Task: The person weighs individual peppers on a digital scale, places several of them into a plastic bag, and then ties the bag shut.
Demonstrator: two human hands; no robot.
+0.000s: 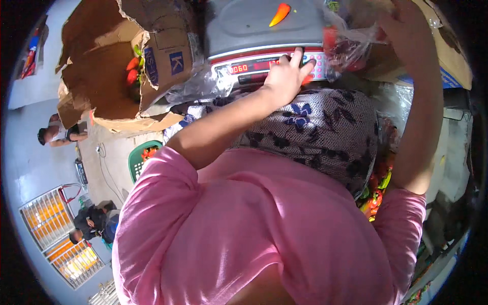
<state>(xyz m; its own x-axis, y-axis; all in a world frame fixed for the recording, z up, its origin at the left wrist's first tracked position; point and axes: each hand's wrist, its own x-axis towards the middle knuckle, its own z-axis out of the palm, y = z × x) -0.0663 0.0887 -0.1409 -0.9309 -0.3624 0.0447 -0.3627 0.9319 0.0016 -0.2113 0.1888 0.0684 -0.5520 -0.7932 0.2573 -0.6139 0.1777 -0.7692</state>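
My left hand [288, 76] rests over the keypad [319, 66] of a digital weighing scale, its fingers spread and the fingertips at the front panel. A small orange-red piece [307, 79] shows beside the hand; whether it touches my palm is hidden. An orange pepper [280, 14] lies on the scale's grey pan [244, 23]. My right hand [394, 17] reaches to the top right, dark and blurred, beside a clear plastic bag [354, 38] with red peppers in it. Whether that hand grips the bag cannot be made out.
A torn cardboard box [99, 76] with a few peppers stands left of the scale. Crumpled clear plastic [206, 82] lies between them. A green basket [134, 158] of peppers sits at my left, and more peppers [375, 200] lie at my right. Two people appear far left.
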